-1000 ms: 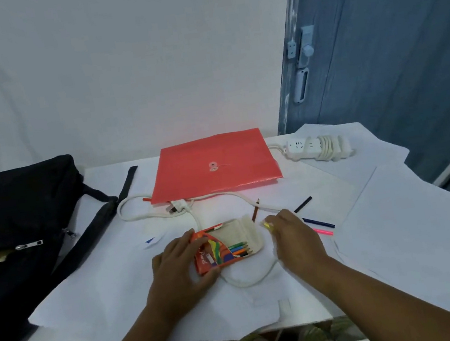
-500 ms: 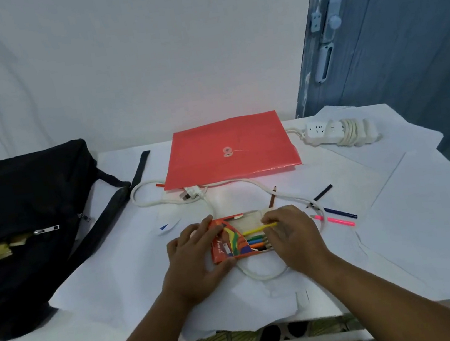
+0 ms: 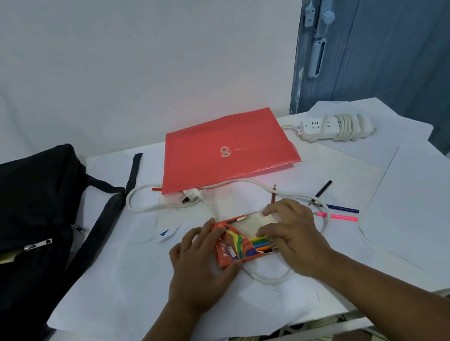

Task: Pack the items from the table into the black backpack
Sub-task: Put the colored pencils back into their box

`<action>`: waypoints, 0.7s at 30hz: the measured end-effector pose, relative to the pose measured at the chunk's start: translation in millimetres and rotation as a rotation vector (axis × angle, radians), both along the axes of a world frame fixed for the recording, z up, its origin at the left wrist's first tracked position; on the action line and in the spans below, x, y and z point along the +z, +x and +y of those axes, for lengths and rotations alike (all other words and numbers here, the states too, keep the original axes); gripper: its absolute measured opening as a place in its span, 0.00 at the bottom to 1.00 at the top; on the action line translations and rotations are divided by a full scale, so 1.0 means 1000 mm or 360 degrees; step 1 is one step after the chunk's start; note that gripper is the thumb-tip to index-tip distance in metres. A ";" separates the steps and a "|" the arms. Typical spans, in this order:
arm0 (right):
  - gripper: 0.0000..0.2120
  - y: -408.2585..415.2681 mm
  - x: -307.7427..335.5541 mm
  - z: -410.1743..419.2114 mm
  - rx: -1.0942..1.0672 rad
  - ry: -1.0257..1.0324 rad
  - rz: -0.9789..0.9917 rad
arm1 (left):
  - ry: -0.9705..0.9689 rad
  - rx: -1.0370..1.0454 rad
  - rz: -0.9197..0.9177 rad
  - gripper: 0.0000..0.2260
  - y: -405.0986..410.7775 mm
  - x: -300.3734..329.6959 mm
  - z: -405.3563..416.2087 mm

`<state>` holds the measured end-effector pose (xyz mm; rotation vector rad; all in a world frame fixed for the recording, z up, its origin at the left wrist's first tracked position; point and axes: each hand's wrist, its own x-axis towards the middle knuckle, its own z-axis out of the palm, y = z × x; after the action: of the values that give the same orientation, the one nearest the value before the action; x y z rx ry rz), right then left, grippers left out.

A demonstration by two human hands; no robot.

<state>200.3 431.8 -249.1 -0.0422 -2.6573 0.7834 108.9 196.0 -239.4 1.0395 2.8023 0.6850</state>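
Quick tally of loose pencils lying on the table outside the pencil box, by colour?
Brown pencil: 1
Black pencil: 1
Dark blue pencil: 1
Pink pencil: 1
Total: 4
A red tip shows by the red envelope; cannot tell if it is a pencil, so not counted.

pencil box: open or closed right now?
Open. The pencil box has its flap folded back and coloured pencils exposed inside. Left hand grips its closed end; right hand rests on the pencils.
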 end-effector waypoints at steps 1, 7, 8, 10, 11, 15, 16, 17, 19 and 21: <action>0.19 0.000 -0.001 0.000 0.0038 0.0040 -0.0010 | 0.0005 0.0000 -0.0011 0.33 0.000 0.000 0.000; 0.19 -0.001 0.005 -0.003 -0.0349 -0.0214 0.0100 | 0.0116 0.0001 -0.0076 0.32 -0.003 0.000 -0.002; 0.20 -0.002 0.006 -0.005 -0.0393 -0.0170 0.0051 | 0.0132 0.0001 -0.0082 0.32 -0.003 -0.001 -0.002; 0.23 -0.004 0.007 -0.007 -0.0400 -0.0026 -0.0080 | 0.0168 0.0005 -0.0071 0.32 -0.003 -0.001 -0.002; 0.24 -0.004 0.007 -0.008 -0.0395 0.0034 -0.0121 | 0.0186 0.0009 -0.0057 0.32 -0.004 -0.001 -0.003; 0.24 -0.002 0.006 -0.009 -0.0489 0.0074 -0.0077 | 0.0237 0.0037 0.0002 0.32 -0.003 -0.003 -0.003; 0.24 -0.001 0.006 -0.010 -0.0532 0.0059 -0.0063 | 0.0249 0.0044 0.0004 0.31 -0.002 -0.003 -0.004; 0.24 -0.001 0.006 -0.010 -0.0574 0.0042 -0.0049 | 0.0264 0.0047 0.0005 0.31 -0.002 -0.003 -0.005; 0.24 -0.003 0.006 -0.011 -0.0620 0.0028 -0.0040 | 0.0305 0.0050 0.0014 0.30 -0.001 -0.002 -0.006; 0.24 -0.006 0.005 -0.010 -0.0629 0.0011 -0.0051 | 0.0376 0.0068 0.0014 0.29 -0.002 0.000 -0.006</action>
<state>193.9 421.3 -243.7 -0.5627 -2.5582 0.6433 106.8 190.5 -239.7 1.0198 2.8090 1.0395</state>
